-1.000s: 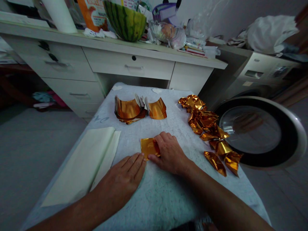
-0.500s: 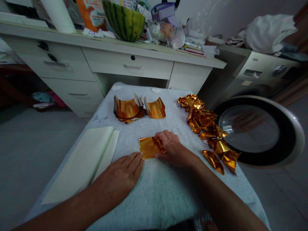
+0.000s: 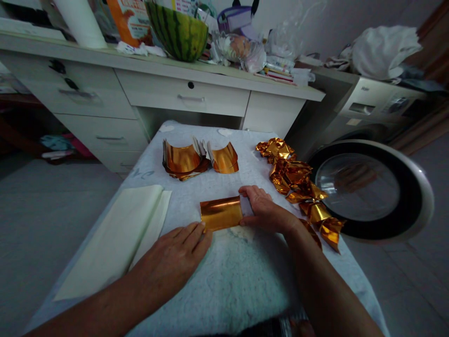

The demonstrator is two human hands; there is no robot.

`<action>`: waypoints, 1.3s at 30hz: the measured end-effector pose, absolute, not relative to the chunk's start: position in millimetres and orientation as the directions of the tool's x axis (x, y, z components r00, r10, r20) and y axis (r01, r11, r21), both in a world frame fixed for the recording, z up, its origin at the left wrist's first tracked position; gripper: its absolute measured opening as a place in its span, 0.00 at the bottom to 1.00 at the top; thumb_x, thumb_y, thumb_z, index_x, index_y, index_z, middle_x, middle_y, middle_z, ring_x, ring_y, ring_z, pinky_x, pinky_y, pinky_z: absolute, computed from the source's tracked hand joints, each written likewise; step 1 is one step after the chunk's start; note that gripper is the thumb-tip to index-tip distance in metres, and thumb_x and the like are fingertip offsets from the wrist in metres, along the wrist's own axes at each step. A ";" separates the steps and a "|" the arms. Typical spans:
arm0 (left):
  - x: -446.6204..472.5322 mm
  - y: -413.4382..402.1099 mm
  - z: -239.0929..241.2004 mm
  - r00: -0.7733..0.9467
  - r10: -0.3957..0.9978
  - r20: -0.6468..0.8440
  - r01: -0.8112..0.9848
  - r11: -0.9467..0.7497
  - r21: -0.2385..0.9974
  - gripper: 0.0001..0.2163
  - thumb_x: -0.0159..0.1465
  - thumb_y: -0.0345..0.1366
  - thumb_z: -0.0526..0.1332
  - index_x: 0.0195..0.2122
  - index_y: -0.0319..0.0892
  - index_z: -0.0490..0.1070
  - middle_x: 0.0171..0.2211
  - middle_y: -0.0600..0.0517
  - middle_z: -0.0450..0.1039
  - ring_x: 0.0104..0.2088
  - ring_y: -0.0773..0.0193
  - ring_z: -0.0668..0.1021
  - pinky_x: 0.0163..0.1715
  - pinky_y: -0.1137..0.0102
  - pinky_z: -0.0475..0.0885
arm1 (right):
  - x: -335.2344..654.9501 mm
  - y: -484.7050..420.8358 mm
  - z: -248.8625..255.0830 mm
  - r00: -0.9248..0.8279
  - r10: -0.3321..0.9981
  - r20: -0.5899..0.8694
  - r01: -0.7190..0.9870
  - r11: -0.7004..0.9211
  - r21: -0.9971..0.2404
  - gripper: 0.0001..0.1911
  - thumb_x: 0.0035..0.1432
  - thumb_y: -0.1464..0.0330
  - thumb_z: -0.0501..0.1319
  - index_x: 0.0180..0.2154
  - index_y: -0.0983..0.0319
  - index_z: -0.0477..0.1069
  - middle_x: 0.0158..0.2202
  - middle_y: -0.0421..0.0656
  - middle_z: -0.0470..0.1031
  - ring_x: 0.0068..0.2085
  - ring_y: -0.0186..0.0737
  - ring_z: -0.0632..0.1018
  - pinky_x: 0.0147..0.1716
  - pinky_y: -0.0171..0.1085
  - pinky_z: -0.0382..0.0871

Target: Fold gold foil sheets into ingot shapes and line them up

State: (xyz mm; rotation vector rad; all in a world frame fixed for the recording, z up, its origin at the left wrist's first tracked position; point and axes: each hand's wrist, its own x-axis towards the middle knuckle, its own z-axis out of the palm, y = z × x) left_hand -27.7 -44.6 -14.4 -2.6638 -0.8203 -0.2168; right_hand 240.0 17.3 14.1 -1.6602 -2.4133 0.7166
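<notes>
A shiny gold foil sheet lies on the cloth-covered table before me, its upper edge curling slightly. The fingers of my left hand are together at its lower left corner, with a bit of gold showing between fingertips and thumb. My right hand spans the sheet's right edge, thumb by the lower corner and fingers by the upper one, with a gap between them. Farther back stand two curved stacks of gold foil sheets, a larger stack and a smaller stack.
Crumpled and folded gold foil pieces trail down the table's right side. Folded pale paper lies at left. Beyond the table is a white desk bearing a cut watermelon. An open washing machine door stands at right.
My right hand has slid off the foil sheet's face to its right edge and its fingers have spread. More of the sheet shows. My left hand stays at the lower left corner.
</notes>
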 end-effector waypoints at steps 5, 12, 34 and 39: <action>-19.8 -48.6 -12.9 0.793 0.582 0.182 0.609 -0.750 -0.257 0.23 0.58 0.17 0.50 0.51 0.37 0.72 0.47 0.39 0.78 0.45 0.51 0.81 0.40 0.59 0.80 | 242.3 18.8 14.9 -0.388 0.906 -0.169 0.832 0.266 -0.487 0.38 0.47 0.68 0.70 0.58 0.60 0.57 0.57 0.51 0.64 0.55 0.53 0.67 0.55 0.52 0.60; -12.7 -52.4 -8.2 0.752 0.643 0.143 0.657 -0.715 -0.238 0.23 0.56 0.15 0.53 0.50 0.39 0.72 0.48 0.41 0.77 0.46 0.50 0.80 0.39 0.59 0.80 | 249.6 19.3 25.8 -0.408 0.913 -0.021 0.757 0.325 -0.567 0.31 0.49 0.71 0.68 0.53 0.62 0.59 0.50 0.50 0.67 0.48 0.46 0.71 0.48 0.45 0.66; -16.3 -48.5 -5.6 0.758 0.646 0.088 0.647 -0.728 -0.226 0.21 0.58 0.16 0.49 0.46 0.35 0.75 0.48 0.40 0.78 0.47 0.54 0.80 0.43 0.62 0.79 | 184.6 -1.5 4.3 -0.594 0.803 0.051 0.631 0.504 -0.589 0.12 0.51 0.80 0.57 0.37 0.61 0.64 0.41 0.45 0.69 0.43 0.40 0.69 0.46 0.40 0.64; 8.6 -37.6 19.1 0.721 0.688 -0.085 0.678 -0.725 -0.121 0.13 0.60 0.18 0.53 0.32 0.36 0.77 0.31 0.45 0.78 0.33 0.55 0.80 0.35 0.60 0.78 | 181.2 0.2 2.7 -0.531 0.847 0.029 0.686 0.449 -0.573 0.11 0.54 0.77 0.60 0.40 0.63 0.65 0.40 0.45 0.69 0.41 0.40 0.68 0.44 0.40 0.64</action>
